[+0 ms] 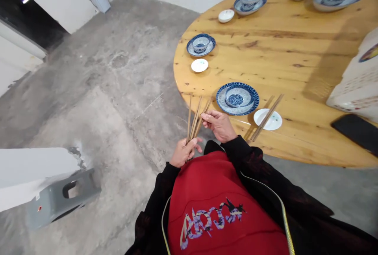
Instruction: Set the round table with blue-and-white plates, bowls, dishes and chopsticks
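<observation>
A small bunch of wooden chopsticks (195,121) fans upward from my left hand (184,150), whose fingers are wrapped round their lower ends. My right hand (220,125) pinches some of the same chopsticks higher up, between thumb and fingers. Both hands are in front of my body at the table's edge. Just beyond my right hand sits a blue-patterned plate (220,99) with a glass-like bowl (236,98) on it. To its right, a pair of chopsticks (268,117) lies across a small white dish (274,123).
The round wooden table (265,62) carries more place settings, including a plate (211,48) and a white dish (199,65). A white plastic basket (360,73) and a black phone (356,131) are at the right. A grey stool (53,196) stands on the floor at left.
</observation>
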The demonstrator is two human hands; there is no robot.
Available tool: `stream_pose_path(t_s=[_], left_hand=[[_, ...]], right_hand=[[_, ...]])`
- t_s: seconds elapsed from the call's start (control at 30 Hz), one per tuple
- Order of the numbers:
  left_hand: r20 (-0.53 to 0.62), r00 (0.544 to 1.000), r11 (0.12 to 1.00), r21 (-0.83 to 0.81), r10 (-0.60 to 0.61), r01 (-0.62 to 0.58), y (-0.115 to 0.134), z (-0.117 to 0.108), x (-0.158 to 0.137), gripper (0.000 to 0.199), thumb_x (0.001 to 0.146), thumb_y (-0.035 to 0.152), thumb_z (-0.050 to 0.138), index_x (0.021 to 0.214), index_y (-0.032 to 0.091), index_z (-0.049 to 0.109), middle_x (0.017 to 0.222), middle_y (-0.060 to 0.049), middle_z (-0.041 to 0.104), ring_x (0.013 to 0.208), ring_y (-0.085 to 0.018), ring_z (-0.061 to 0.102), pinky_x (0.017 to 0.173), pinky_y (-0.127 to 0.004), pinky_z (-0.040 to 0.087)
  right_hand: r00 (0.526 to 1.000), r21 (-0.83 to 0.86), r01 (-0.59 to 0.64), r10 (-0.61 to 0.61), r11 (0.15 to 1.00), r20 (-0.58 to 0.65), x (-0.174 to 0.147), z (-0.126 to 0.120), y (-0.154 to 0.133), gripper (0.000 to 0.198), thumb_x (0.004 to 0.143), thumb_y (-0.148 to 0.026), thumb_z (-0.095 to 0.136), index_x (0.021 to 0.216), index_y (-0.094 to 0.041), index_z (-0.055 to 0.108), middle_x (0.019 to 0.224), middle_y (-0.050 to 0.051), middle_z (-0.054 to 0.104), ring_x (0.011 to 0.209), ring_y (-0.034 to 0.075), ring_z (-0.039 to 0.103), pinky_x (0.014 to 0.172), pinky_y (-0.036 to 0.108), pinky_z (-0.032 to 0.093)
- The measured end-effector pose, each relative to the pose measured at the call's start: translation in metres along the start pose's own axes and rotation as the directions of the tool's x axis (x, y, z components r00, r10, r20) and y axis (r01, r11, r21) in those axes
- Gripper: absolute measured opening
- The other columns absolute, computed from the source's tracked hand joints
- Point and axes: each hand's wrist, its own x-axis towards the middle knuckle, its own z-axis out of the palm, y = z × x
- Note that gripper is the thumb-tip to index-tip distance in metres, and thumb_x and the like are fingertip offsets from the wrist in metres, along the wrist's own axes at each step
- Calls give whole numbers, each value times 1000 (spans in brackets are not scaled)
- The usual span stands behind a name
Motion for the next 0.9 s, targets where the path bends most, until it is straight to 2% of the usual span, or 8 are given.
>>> stream_pose_path(t_s=[0.17, 0.33, 0.43, 0.53, 0.67, 0.8, 0.87, 0.9], left_hand=[[-3, 1000, 1000, -10, 15, -15, 4, -21, 10, 64, 84, 70, 68, 110, 12, 69, 68, 0, 68, 40, -3, 35, 42, -22, 21], [-24, 1000, 999, 33, 9, -8, 16, -42, 33, 59, 83, 64, 70, 110, 12, 68, 67, 1, 68, 40, -5, 38, 41, -21, 25], [-49, 999, 997, 79, -19, 23, 30, -58, 52, 55, 80, 55, 75, 114, 13, 66, 64, 4, 64, 39, -4, 37, 40, -20, 26], [-66, 998, 993, 119, -19, 27, 48, -79, 74, 52, 81, 51, 74, 116, 14, 64, 63, 6, 63, 39, -5, 37, 41, -20, 28], [-84, 996, 986, 167, -10, 24, 78, -114, 107, 46, 83, 61, 71, 93, 17, 60, 69, 1, 67, 41, -5, 44, 42, -21, 33], [-133, 991, 990, 138, 2, 17, 108, -144, 142, 54, 80, 66, 74, 97, 17, 58, 75, -3, 72, 53, -11, 61, 48, -22, 44], [-181, 984, 994, 103, 2, 17, 118, -155, 160, 56, 80, 67, 74, 99, 18, 57, 78, -5, 74, 60, -14, 68, 51, -23, 47], [-208, 978, 996, 87, -2, 20, 121, -160, 168, 56, 80, 68, 74, 99, 18, 57, 78, -6, 74, 62, -15, 69, 52, -23, 48]], right_hand=[[999, 12, -32, 32, 999, -41, 12, 16, 2, 61, 48, -59, 100, 62, -21, 54, 59, -4, 56, 50, 8, 49, 45, 21, 41], [997, 36, -40, 43, 999, -68, 38, 31, 3, 56, 49, -56, 101, 68, -20, 63, 62, -4, 58, 50, 7, 49, 45, 20, 42], [997, 58, -29, 34, 998, -73, 64, 43, 9, 54, 52, -57, 100, 73, -18, 69, 64, -4, 59, 49, 6, 48, 44, 20, 41], [995, 80, -27, 34, 996, -91, 97, 57, 15, 53, 52, -58, 99, 66, -18, 67, 56, -4, 55, 46, 7, 48, 44, 20, 41], [990, 104, -18, 32, 994, -139, 144, 78, 15, 54, 54, -60, 98, 62, -20, 63, 52, -4, 54, 46, 8, 48, 44, 21, 43], [975, 12, 65, -61, 998, -215, 183, 89, -8, 54, 61, -66, 93, 63, -20, 64, 54, -1, 58, 46, 11, 51, 45, 25, 47], [947, -104, 151, -174, 983, -269, 194, 87, -30, 51, 68, -66, 88, 66, -21, 65, 56, 0, 60, 47, 13, 54, 47, 28, 49], [918, -177, 203, -250, 963, -307, 196, 86, -43, 47, 73, -65, 86, 69, -22, 66, 58, 0, 61, 48, 14, 56, 49, 29, 50]])
